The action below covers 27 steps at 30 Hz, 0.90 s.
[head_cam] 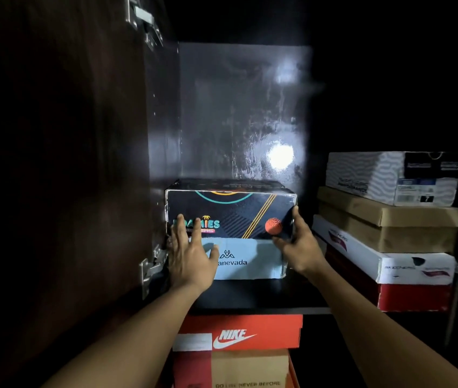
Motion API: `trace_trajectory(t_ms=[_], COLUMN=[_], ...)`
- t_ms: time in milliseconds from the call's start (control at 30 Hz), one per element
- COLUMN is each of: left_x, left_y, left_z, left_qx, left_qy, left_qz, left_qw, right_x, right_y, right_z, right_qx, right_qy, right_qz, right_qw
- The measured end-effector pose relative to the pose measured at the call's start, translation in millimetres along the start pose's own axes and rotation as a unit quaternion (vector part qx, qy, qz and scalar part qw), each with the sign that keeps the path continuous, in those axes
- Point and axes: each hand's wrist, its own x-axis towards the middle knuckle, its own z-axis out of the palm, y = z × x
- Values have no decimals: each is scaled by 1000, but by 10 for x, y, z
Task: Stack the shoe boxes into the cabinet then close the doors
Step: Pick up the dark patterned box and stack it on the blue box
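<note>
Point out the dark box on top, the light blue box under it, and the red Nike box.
dark box (230, 211): head view, front face.
light blue box (250, 259): head view, front face by the logo.
red Nike box (250, 331): head view, lid's front edge.

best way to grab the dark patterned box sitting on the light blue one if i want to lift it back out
Grip the dark patterned shoe box by its two short ends, coming straight in from the open front. Its long face looks outward, the cabinet wall is close on its left, and the right hand already sits at its free right corner above the light blue cardboard box.
</note>
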Motion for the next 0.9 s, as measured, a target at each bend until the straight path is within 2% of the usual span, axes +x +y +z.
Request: trace_trajectory(t_ms=[367,567,900], left_x=[65,-111,-937], left_y=[-54,6,638], left_z=[-21,-190,-815], left_qx=[-18,-35,-156], left_qy=[-57,-72,-118], left_qz=[-28,-13,69], left_qw=[998,997,978], right_x=[60,-307,-1617], right_y=[57,-1,-885], right_z=[-12,-70,-749], right_qx=[10,-58,-80], right_qy=[-99,-63,-6], right_qz=[68,52,104], right_qw=[993,995,991])
